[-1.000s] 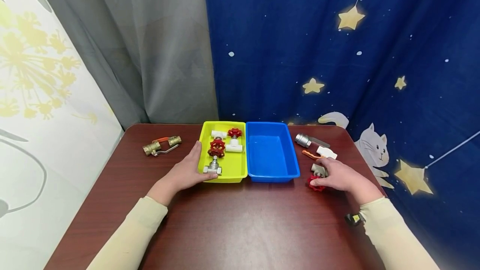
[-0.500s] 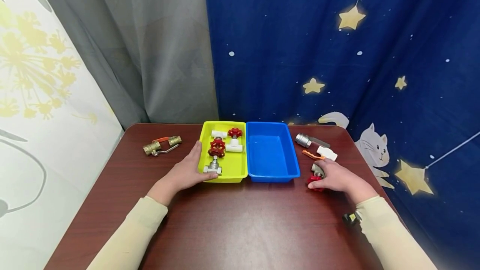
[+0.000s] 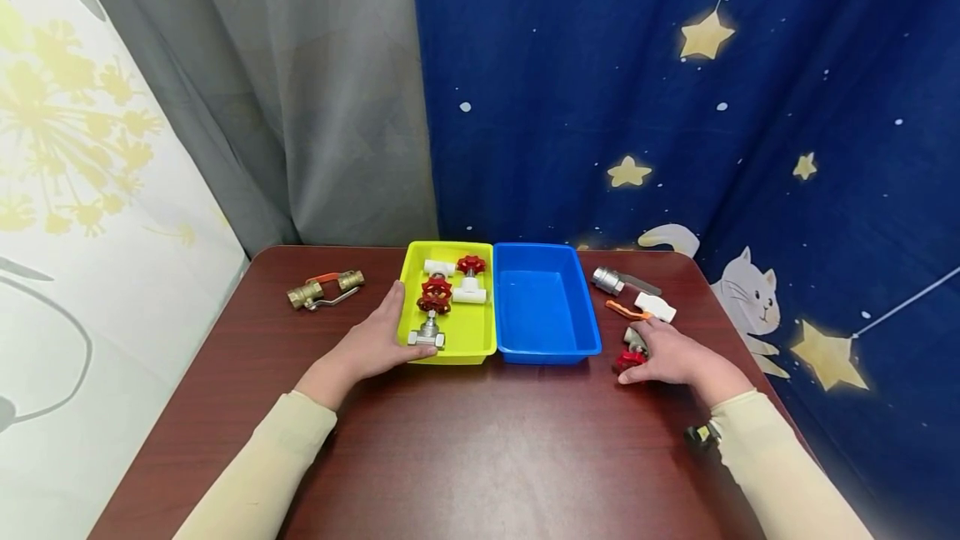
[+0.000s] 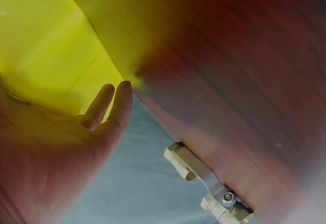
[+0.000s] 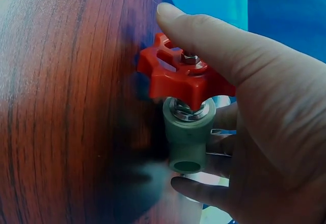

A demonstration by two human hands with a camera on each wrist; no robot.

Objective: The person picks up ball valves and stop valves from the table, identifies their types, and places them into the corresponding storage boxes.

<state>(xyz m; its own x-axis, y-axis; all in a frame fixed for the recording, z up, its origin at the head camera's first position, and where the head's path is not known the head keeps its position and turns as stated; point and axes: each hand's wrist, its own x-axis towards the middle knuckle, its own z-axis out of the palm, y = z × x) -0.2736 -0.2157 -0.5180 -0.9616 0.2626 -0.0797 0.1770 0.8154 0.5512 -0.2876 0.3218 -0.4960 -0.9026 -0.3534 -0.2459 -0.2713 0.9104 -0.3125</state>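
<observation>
My left hand [image 3: 366, 346] rests at the left side of the yellow tray [image 3: 472, 333], its fingers straight along the wall and the thumb over the front corner. Inside that tray lie two white valves with red handwheels, one of them the white tee valve [image 3: 469, 294], and a silver valve [image 3: 426, 336] with a red handwheel. At the right, my right hand [image 3: 678, 357] holds a grey-green valve [image 5: 188, 132] with a red handwheel [image 5: 168, 71]. The thumb lies across the wheel; the fingers reach behind the body, partly hidden by it.
A blue tray [image 3: 536, 302] adjoins the yellow one. Brass ball valves [image 3: 305, 296] with lever handles lie on the table at the left. Back right are a silver ball valve [image 3: 607, 280] and a white valve [image 3: 655, 307] with an orange lever [image 3: 626, 312]. Curtains hang behind.
My right hand has shifted slightly around the grey-green valve, and its red handwheel has turned and moved a little left. The left hand and both trays have stayed in place.
</observation>
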